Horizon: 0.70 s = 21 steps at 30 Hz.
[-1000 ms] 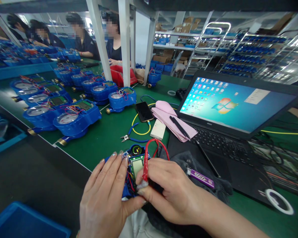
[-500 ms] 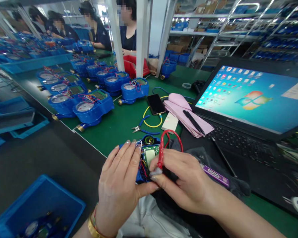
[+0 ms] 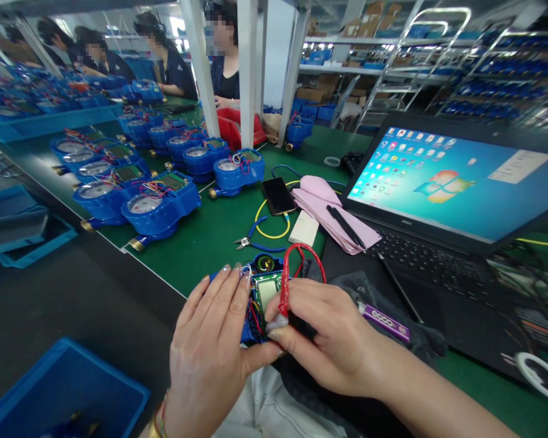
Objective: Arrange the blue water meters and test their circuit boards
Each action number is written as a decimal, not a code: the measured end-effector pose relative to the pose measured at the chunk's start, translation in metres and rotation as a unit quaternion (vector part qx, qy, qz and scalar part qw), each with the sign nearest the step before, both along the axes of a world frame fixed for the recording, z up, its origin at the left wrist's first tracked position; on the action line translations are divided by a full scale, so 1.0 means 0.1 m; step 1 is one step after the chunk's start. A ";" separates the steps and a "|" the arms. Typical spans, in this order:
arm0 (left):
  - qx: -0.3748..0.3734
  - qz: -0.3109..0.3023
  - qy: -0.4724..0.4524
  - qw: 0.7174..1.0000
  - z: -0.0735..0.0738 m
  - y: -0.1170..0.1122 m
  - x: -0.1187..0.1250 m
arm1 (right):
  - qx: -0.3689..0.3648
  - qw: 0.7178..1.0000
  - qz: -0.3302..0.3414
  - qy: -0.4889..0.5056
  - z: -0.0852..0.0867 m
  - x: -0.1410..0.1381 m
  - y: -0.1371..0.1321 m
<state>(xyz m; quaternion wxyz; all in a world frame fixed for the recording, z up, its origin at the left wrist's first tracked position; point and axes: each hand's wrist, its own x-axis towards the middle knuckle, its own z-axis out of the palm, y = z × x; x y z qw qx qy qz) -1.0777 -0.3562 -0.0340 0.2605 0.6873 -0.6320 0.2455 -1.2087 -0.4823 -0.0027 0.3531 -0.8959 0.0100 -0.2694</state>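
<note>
A blue water meter (image 3: 249,332) with its cover off lies in front of me, showing a green circuit board with a grey display (image 3: 268,292) and thin coloured wires. My left hand (image 3: 210,340) is laid across its left part, fingers stretched over it and thumb along the near edge, holding it steady. Between thumb and fingertips, my right hand (image 3: 335,334) pinches the grey end (image 3: 277,322) of a red-wrapped cable (image 3: 285,283) against the board's near right edge. The cable loops up and back behind that hand. What the grey end touches is hidden by my fingers.
Blue cutting pliers (image 3: 251,238), a phone (image 3: 278,196) on a yellow cable and pink cloths (image 3: 331,213) lie beyond the meter. An open laptop (image 3: 438,188) stands right. Several blue meters (image 3: 159,210) line the left. A blue bin (image 3: 73,377) sits lower left. Co-workers sit beyond.
The whole view has shifted, so the bench things and both hands appear further left. Both hands keep the same hold on the meter and the cable end.
</note>
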 end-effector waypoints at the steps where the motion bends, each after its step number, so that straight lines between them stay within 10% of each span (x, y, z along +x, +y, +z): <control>1: -0.001 -0.001 -0.004 1.000 0.00 0.00 0.00 | -0.001 1.000 0.001 0.002 0.00 0.00 0.00; 21: -0.021 -0.015 -0.044 0.999 0.00 -0.03 0.04 | 0.003 1.000 0.006 0.012 0.02 0.02 0.00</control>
